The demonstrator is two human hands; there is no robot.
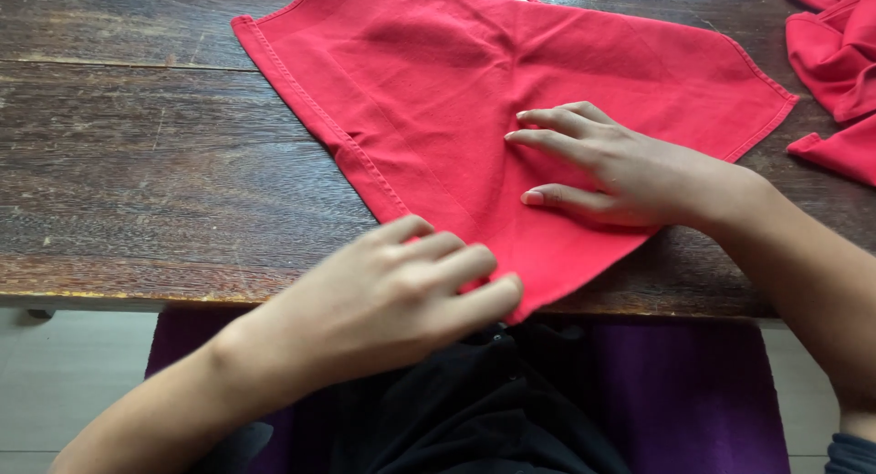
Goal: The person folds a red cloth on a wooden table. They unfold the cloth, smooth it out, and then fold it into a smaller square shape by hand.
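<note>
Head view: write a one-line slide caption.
Right hand flat on a red cloth spread over a dark wooden table, left hand at its near corner; more red fabric lies far right.
</note>
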